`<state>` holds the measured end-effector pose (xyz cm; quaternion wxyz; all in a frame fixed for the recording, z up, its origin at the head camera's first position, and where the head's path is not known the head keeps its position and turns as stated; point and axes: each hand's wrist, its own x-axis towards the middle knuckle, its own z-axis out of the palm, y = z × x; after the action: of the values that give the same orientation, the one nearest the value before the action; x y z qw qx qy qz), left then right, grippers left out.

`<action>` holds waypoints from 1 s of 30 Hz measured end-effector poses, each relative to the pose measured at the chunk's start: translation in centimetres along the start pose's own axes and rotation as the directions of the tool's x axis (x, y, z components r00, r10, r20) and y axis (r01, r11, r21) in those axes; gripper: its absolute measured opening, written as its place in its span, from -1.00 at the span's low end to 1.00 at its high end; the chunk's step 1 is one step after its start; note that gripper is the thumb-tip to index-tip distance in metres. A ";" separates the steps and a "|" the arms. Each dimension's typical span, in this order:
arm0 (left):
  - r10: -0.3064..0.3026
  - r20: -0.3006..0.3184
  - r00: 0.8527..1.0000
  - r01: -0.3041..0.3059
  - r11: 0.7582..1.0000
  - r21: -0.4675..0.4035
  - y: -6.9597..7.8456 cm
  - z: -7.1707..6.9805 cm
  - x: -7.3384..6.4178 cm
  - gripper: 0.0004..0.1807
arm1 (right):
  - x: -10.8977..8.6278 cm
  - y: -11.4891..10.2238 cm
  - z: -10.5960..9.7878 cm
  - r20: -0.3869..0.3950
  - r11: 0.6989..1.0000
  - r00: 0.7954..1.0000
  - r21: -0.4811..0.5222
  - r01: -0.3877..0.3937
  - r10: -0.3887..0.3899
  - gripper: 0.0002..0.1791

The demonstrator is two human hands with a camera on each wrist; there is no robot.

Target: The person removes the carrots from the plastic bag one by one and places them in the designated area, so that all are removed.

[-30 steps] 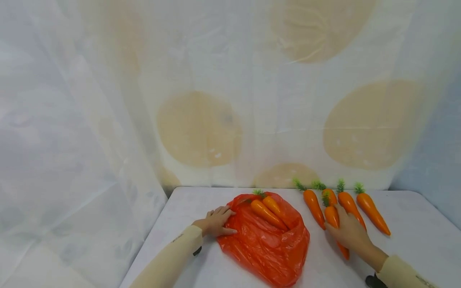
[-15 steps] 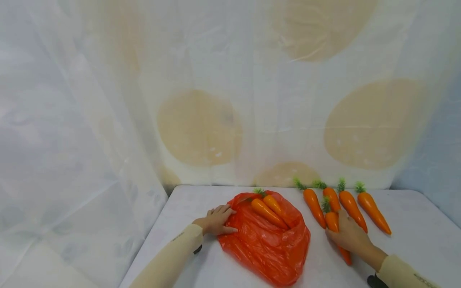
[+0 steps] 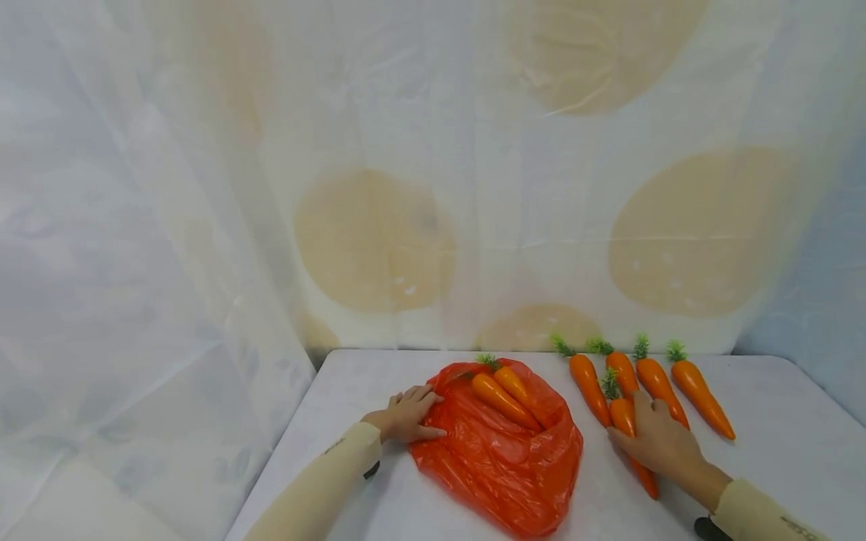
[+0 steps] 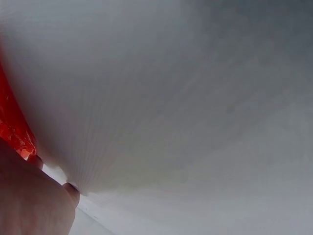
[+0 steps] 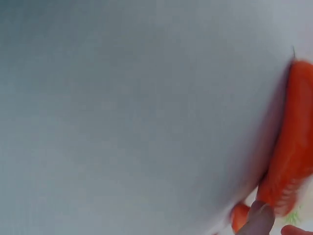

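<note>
An orange-red plastic bag (image 3: 501, 466) lies on the white table (image 3: 778, 436), with two carrots (image 3: 504, 402) in its mouth. My left hand (image 3: 406, 417) rests flat on the bag's left edge, fingers straight. In the left wrist view only a strip of the bag (image 4: 12, 127) and part of the hand (image 4: 29, 200) show. My right hand (image 3: 656, 443) lies over a carrot (image 3: 622, 415) to the right of the bag, thumb on one side and fingers on the other. The right wrist view shows a blurred carrot (image 5: 293, 147) and a fingertip (image 5: 257, 220).
Several more carrots lie side by side behind my right hand, from the leftmost (image 3: 590, 391) to the rightmost (image 3: 700, 398). A pale curtain with tan spots (image 3: 433, 188) hangs behind the table. The table's left edge (image 3: 284, 443) drops off beside my left arm.
My right hand has pulled the carrot under it a little nearer to me and slightly left. The left hand and the bag have stayed put.
</note>
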<state>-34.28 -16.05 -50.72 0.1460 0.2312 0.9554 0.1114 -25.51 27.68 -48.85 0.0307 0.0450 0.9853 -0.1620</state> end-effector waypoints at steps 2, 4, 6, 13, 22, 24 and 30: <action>-0.002 -0.001 1.000 0.002 1.000 -0.003 -0.1 0.1 0.1 -0.23 | -0.1 0.1 -0.4 -0.031 1.000 0.999 -0.009 0.019 -0.019 0.18; -0.003 -0.001 1.000 0.003 1.000 -0.009 -0.2 0.2 0.1 -0.23 | -0.3 0.3 -0.7 -0.087 0.998 0.994 -0.011 0.058 -0.059 0.13; -0.002 -0.004 1.000 0.002 1.000 -0.010 -0.4 0.3 0.1 -0.23 | -0.2 0.6 -1.0 -0.155 0.995 0.983 -0.027 0.098 -0.102 0.06; 0.002 -0.007 1.000 -0.002 1.000 -0.007 -0.6 0.1 0.2 -0.23 | 0.3 1.6 -1.9 -0.397 0.970 0.886 -0.138 0.200 -0.239 -0.15; 0.004 -0.018 1.000 -0.004 1.000 -0.006 -0.2 -0.1 0.1 -0.23 | 1.3 6.4 -3.1 -0.470 0.916 0.813 -0.357 0.180 -0.343 -0.07; 0.006 -0.018 1.000 -0.006 1.000 -0.006 -0.2 0.0 0.1 -0.23 | 1.2 7.2 -3.1 -0.476 0.925 0.819 -0.344 0.163 -0.321 -0.06; 0.009 -0.014 1.000 -0.009 1.000 -0.014 -0.1 0.0 0.0 -0.22 | 0.9 9.0 -3.1 -0.439 0.936 0.868 -0.343 0.078 -0.233 0.05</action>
<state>-34.34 -16.19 -50.73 0.1403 0.2336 0.9546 0.1203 -25.70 37.25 -48.83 -0.2172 -0.0027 0.9761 0.0107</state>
